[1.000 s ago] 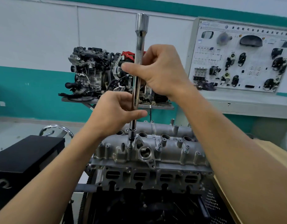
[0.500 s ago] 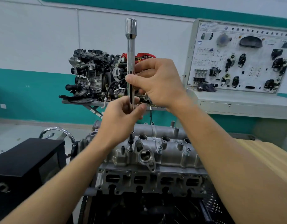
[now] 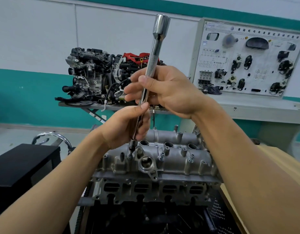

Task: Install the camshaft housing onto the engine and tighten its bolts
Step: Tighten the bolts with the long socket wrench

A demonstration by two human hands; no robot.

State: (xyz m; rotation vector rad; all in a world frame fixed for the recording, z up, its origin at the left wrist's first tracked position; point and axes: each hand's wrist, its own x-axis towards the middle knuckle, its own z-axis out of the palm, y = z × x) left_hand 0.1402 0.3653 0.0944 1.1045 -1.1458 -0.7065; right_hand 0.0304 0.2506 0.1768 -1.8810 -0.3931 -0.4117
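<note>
Left hand [image 3: 124, 127] below right hand [image 3: 166, 92], both gripping the tilted bar [image 3: 154, 54], seemingly on bolt [image 3: 130, 156].

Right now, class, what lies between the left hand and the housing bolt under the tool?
In the head view, only the dark socket on the tool spans from left hand to bolt.

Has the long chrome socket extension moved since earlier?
Yes. The long chrome socket extension has tilted right at its top; its tip stays on the same bolt on the grey cast-metal camshaft housing.
</note>
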